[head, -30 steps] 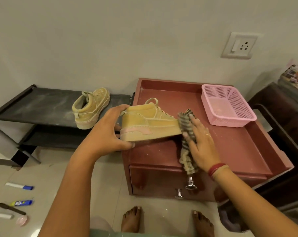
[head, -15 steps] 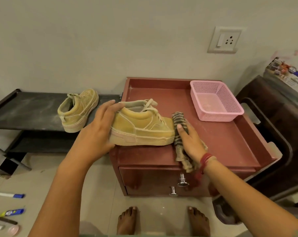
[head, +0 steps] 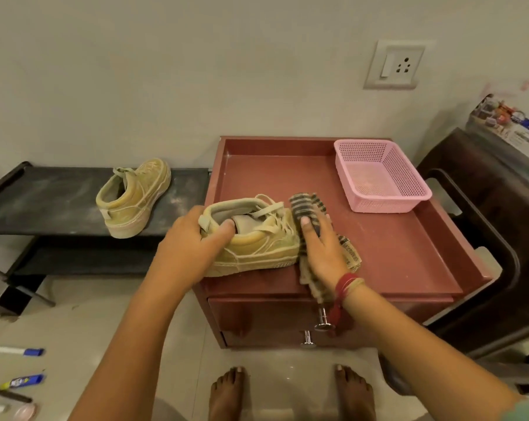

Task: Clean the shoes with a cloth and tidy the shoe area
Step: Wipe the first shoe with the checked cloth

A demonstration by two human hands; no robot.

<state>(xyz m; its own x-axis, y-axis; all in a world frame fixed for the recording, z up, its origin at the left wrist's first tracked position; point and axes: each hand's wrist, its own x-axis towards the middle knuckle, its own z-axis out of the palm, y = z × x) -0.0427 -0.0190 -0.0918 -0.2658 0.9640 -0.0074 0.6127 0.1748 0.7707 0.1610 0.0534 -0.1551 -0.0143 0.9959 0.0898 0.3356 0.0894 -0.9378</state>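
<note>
A tan sneaker stands upright on the front left of the red cabinet top, toe pointing right. My left hand grips its heel collar, thumb inside the opening. My right hand presses a striped cloth flat against the shoe's toe, fingers straight; the cloth's tail hangs over the cabinet's front edge. The matching second sneaker sits on the black shoe rack to the left.
A pink plastic basket sits at the cabinet's back right. A dark chair with a printed box stands to the right. Markers and tubes lie on the floor at lower left. My bare feet are before the cabinet's drawer knobs.
The shoe was tipped on its side showing the sole, and now rests upright on the cabinet. My left hand moved from the sole to the heel collar. The cloth stays at the toe.
</note>
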